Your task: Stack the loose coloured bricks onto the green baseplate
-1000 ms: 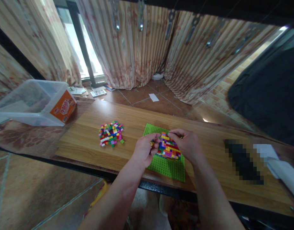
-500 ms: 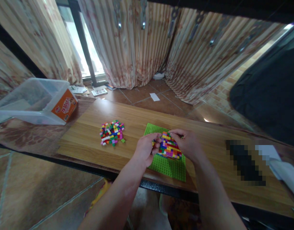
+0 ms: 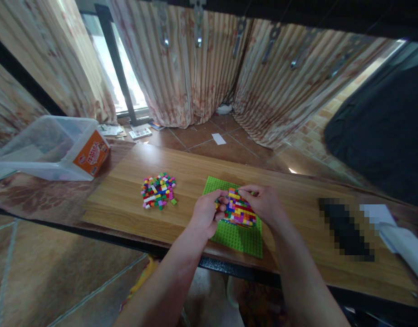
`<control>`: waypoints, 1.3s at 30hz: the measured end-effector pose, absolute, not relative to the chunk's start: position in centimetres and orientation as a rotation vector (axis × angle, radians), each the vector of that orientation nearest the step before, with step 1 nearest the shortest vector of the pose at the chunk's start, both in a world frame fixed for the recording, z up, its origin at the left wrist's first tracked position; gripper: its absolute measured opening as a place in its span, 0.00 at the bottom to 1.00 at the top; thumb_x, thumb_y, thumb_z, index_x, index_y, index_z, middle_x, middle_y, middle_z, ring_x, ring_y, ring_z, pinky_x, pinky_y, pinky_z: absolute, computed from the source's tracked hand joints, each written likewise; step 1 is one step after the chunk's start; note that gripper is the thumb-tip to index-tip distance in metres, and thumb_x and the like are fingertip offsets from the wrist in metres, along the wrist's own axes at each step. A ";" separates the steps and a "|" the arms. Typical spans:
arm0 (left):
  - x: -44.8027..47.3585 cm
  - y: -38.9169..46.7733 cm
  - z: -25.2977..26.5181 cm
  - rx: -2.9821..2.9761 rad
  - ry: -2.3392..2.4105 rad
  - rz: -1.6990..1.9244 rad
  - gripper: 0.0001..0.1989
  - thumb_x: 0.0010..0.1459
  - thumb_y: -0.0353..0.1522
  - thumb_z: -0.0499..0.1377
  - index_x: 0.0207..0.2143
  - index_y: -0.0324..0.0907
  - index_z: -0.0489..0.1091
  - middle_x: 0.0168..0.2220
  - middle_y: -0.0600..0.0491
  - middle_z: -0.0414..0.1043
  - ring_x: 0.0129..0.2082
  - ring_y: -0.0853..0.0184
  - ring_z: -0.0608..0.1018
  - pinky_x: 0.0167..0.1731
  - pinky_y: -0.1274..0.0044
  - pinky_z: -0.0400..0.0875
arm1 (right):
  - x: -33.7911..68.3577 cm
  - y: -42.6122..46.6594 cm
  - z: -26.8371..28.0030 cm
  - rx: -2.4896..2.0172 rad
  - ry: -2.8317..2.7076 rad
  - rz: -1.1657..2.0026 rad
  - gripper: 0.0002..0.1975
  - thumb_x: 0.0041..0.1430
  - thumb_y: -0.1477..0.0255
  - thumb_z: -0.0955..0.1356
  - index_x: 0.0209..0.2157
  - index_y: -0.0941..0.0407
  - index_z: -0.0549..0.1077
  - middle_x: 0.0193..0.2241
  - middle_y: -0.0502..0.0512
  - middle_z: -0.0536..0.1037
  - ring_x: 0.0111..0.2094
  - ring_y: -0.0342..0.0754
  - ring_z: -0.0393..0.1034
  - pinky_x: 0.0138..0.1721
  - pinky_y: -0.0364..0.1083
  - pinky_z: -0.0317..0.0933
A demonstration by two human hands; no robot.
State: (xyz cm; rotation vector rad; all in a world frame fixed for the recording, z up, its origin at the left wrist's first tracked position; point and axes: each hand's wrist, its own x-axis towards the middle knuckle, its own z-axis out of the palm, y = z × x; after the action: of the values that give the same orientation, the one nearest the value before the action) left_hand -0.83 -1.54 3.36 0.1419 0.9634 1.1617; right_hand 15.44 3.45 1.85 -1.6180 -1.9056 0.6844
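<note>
A multicoloured block of toy building bricks (image 3: 241, 210) is built up on a green studded baseplate (image 3: 238, 238). At its left side my left hand (image 3: 209, 211) is closed, fingers curled, with small bits of yellow showing between them. My right hand (image 3: 266, 204) reaches over the block's upper right corner. Its thumb and forefinger are pinched together at the top row; whatever lies between them is too small to make out. Farther left, a loose pile of small bricks (image 3: 157, 190) in many colours lies on the wooden board (image 3: 127, 181).
A clear plastic bin (image 3: 59, 170) with an orange label stands at the far left. On the right lie a blurred-out dark object (image 3: 346, 231) and white papers (image 3: 379, 215). Curtains (image 3: 209, 72) hang behind the table, and a dark covered shape (image 3: 382, 122) stands at right.
Both hands stay at the block, with the right fingertips still at its top edge. The whole view has shifted slightly; no brick has visibly moved.
</note>
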 end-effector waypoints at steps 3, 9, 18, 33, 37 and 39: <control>-1.2 -1.4 3.6 0.063 0.872 1.190 0.09 0.61 0.30 0.54 0.32 0.33 0.70 0.21 0.55 0.64 0.15 0.79 0.63 0.10 0.86 0.48 | 15.4 3.5 1.7 -1.593 -1.905 0.680 0.12 0.55 0.64 0.67 0.32 0.53 0.82 0.32 0.56 0.83 0.34 0.53 0.77 0.35 0.49 0.66; -1.7 -1.3 4.3 -0.054 0.628 1.262 0.17 0.65 0.36 0.50 0.36 0.31 0.72 0.25 0.50 0.68 0.20 0.75 0.70 0.17 0.86 0.65 | 15.8 2.9 1.4 -1.503 -1.848 0.764 0.14 0.58 0.62 0.66 0.36 0.53 0.82 0.36 0.55 0.84 0.37 0.52 0.77 0.40 0.50 0.67; -1.2 -1.4 4.7 -0.083 0.493 1.313 0.22 0.63 0.42 0.52 0.40 0.30 0.73 0.42 0.38 0.75 0.42 0.60 0.79 0.44 0.73 0.76 | 14.5 1.0 4.1 -1.256 -1.617 0.663 0.08 0.58 0.66 0.69 0.35 0.53 0.80 0.34 0.53 0.83 0.36 0.49 0.76 0.39 0.47 0.67; -1.6 -1.7 4.9 0.055 0.441 1.174 0.28 0.63 0.50 0.47 0.40 0.35 0.74 0.33 0.43 0.75 0.28 0.66 0.77 0.27 0.78 0.73 | 11.6 -0.5 5.1 -1.190 -2.123 0.349 0.14 0.60 0.71 0.66 0.47 0.50 0.77 0.47 0.58 0.74 0.50 0.56 0.66 0.51 0.57 0.62; -1.7 -1.7 4.9 0.080 0.479 1.160 0.29 0.62 0.51 0.48 0.40 0.35 0.75 0.29 0.45 0.73 0.25 0.67 0.76 0.24 0.78 0.72 | 11.2 -0.5 4.8 -1.185 -2.122 0.328 0.12 0.60 0.72 0.66 0.44 0.50 0.78 0.47 0.58 0.73 0.50 0.56 0.65 0.51 0.58 0.61; -1.6 -1.6 4.8 0.045 0.479 1.170 0.28 0.63 0.50 0.49 0.39 0.35 0.75 0.29 0.45 0.74 0.26 0.68 0.76 0.26 0.79 0.72 | 11.2 -0.4 4.7 -1.202 -2.058 0.384 0.10 0.60 0.71 0.66 0.40 0.50 0.79 0.45 0.58 0.74 0.50 0.56 0.66 0.51 0.57 0.62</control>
State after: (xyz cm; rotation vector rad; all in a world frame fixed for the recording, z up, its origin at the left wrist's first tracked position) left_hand -1.60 -1.64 4.83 0.0452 0.4789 1.1702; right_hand 11.15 -0.44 4.66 -1.2021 -2.0585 0.3840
